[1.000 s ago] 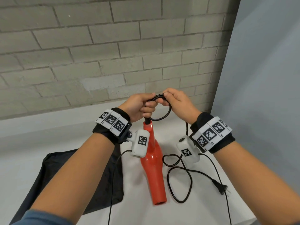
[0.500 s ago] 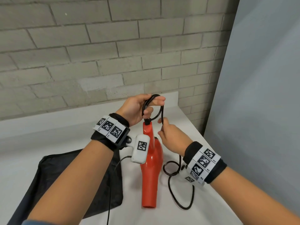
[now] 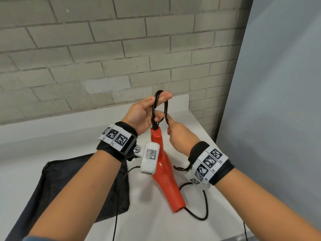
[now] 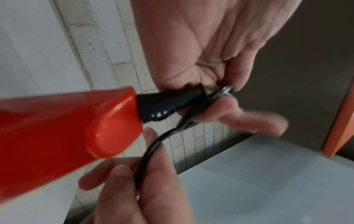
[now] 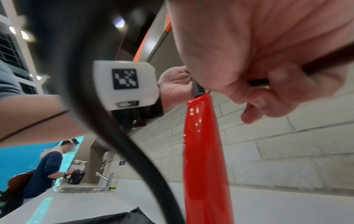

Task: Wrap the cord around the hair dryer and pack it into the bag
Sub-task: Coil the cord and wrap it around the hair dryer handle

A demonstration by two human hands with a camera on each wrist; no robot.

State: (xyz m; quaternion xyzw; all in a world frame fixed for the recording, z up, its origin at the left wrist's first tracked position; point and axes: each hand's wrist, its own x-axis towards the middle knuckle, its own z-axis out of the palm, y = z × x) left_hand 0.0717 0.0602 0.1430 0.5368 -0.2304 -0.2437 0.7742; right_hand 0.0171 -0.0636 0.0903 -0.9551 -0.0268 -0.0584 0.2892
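Note:
The red hair dryer (image 3: 165,171) hangs handle-up over the white counter, its nozzle touching the surface. My left hand (image 3: 147,112) holds a narrow loop of the black cord (image 3: 160,105) at the strain relief (image 4: 164,104) on the handle's end, pinching it between thumb and fingers. My right hand (image 3: 177,134) is just right of the handle top and pinches the cord (image 4: 147,154) where it comes down from the loop. The rest of the cord (image 3: 203,206) lies slack by the nozzle. The black bag (image 3: 69,188) lies flat to the left.
A brick wall (image 3: 104,58) rises behind the counter (image 3: 52,145) and a grey panel (image 3: 278,101) closes the right side. The counter's front right edge is close to the cord. A thin cable (image 3: 118,206) runs from my left wrist. Far off, another person (image 5: 47,166) stands by a sink (image 5: 86,189).
My right hand came down from the top of the loop to beside the handle, sliding along the cord. The loop grew taller and narrower. The dryer's nozzle swung right.

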